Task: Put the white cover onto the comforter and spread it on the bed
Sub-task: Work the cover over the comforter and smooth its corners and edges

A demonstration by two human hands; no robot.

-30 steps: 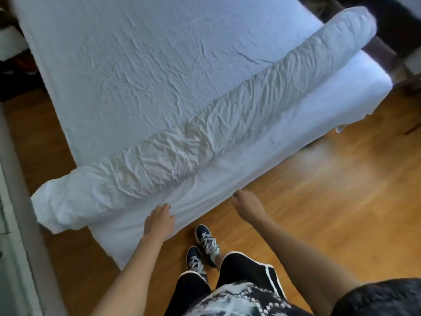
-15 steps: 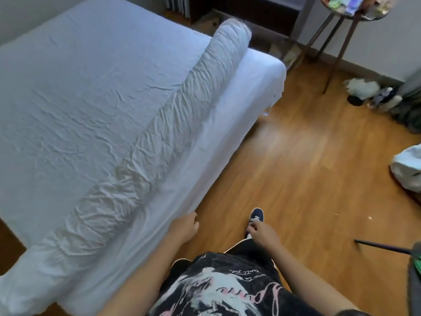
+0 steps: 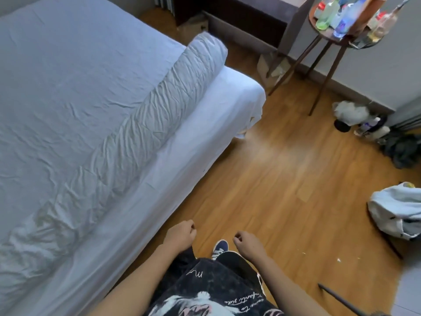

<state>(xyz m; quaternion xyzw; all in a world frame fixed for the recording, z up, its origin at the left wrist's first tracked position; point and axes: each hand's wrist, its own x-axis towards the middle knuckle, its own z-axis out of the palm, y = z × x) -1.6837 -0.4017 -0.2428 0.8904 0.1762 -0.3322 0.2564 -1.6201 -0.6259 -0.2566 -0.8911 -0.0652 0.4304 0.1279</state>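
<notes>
A long, wrinkled white roll of comforter and cover [image 3: 145,124] lies along the near edge of the bed [image 3: 205,124], from the far corner down to the lower left. White fabric spreads flat over the rest of the mattress behind it. My left hand [image 3: 181,233] hangs beside the bed's side with loosely curled fingers, holding nothing. Over the wooden floor, above my shoe, my right hand [image 3: 249,244] is loosely curled too and holds nothing. Neither hand touches the roll.
A round side table [image 3: 328,39] with several bottles stands at the far right. A white fluffy thing [image 3: 350,111] and dark clothes [image 3: 403,149] lie by the wall. A pale bundle [image 3: 396,210] sits on the floor at right. A dark rod [image 3: 337,297] crosses the lower right.
My view has swung right, away from the bed toward the room. Both hands have drawn back from the bed's side and now hang close to my body.
</notes>
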